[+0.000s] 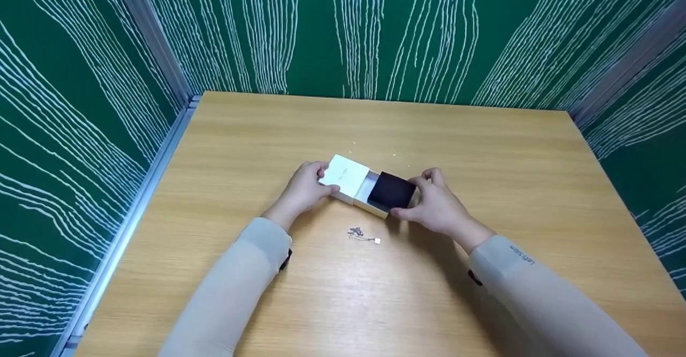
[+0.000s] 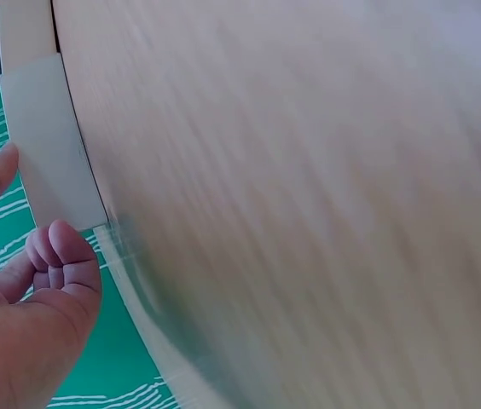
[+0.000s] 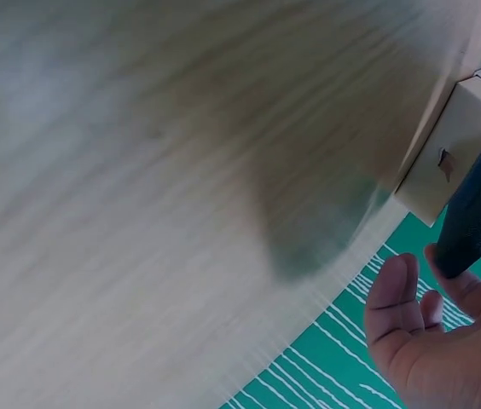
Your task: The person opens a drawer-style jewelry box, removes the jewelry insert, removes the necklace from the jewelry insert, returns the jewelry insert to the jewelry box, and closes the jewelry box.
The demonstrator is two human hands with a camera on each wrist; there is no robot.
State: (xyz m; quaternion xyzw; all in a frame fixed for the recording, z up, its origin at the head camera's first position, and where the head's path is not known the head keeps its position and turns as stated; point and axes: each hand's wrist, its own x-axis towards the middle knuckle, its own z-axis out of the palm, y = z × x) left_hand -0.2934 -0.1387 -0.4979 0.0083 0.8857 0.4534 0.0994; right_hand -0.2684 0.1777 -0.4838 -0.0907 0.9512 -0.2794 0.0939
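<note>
A small white box (image 1: 345, 176) sits mid-table with its drawer (image 1: 366, 187) slid out toward the right. My left hand (image 1: 304, 190) holds the white outer sleeve by its left end, thumb on the near side; the left wrist view shows the sleeve's pale side (image 2: 51, 141). A black padded insert (image 1: 393, 190) lies tilted over the drawer's right part, pinched between the thumb and fingers of my right hand (image 1: 440, 205). In the right wrist view the insert (image 3: 478, 209) stands partly out of the drawer (image 3: 455, 158). Nearer me lies a fine silver chain with a small pendant (image 1: 360, 234).
The wooden table (image 1: 241, 132) meets green walls with white wavy lines (image 1: 316, 30) at the back and sides. A few tiny white specks (image 1: 394, 155) lie on the wood behind the box. A metal rail (image 1: 134, 207) runs along the table's left edge.
</note>
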